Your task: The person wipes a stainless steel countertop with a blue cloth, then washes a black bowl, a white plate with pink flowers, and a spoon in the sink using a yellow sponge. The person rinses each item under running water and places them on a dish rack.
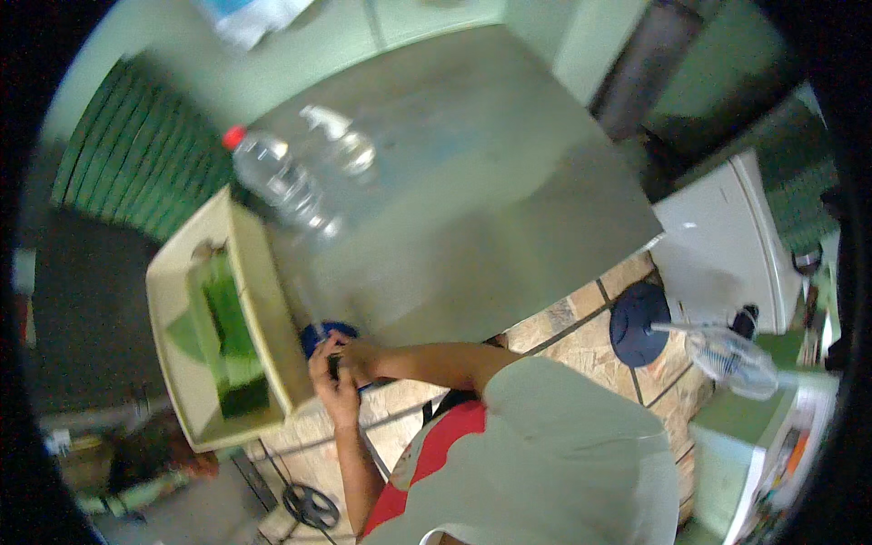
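Note:
Both of my hands meet at the near left corner of a grey-green tabletop (477,272), beside a cream plastic bin (269,300). My left hand (338,392) has its fingers curled and bent upward. My right hand (361,361) reaches in from the right and overlaps it. A small dark thing (334,366) shows between the fingers, too blurred to name. Just beyond the fingertips is a dark blue object (320,334), partly covered by the hands. Whether either hand grips anything is hidden by blur and overlap.
On the table stand a clear plastic bottle with a red cap (279,174) and a spray bottle (351,146). Green pieces (228,320) lie in the bin. Stacked green slabs (150,150) rise behind it. A fan (729,357) and a white appliance (722,238) stand right.

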A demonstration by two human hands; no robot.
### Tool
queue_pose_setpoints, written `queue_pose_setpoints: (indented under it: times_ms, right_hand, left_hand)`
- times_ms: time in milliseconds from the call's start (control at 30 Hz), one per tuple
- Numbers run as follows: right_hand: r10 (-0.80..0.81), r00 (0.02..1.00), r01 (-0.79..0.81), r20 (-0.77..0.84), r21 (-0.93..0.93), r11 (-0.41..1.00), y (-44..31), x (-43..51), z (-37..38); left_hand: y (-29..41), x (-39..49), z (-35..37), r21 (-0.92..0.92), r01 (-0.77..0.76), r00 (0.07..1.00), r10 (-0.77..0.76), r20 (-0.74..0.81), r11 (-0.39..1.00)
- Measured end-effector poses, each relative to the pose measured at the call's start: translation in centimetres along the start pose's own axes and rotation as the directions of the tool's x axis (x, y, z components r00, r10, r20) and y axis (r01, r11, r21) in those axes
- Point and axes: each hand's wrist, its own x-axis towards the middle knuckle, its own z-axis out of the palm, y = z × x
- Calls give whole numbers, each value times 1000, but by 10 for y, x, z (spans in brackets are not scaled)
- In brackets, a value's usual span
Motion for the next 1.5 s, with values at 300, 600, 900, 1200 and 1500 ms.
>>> queue_pose_setpoints:
  times_ms: [300,600,900,1200,1500]
  right_hand:
    - [594,367,-879,-717,-58,473,194,-253,-222]
    - [505,-410,-887,-759,203,-415,251,-477,-342]
    - [366,845,-502,-390,-346,793,381,-42,-277]
    - [355,600,-675,-717,-216,705,547,-108,-441]
    - [219,945,-283,-244,-271,920,503,165,-322]
  left_hand:
    - [-86,43,18,516,-31,999,15,35,856]
    - [-118,39,46,904,343,908,-337,-250,254]
    - [-44,74,109,899,369,884,-388,-261,235]
    - [-2,128,123,943,306,626,-774,-95,132]
    - [-15,137,126,938,336,554,-823,-123,85]
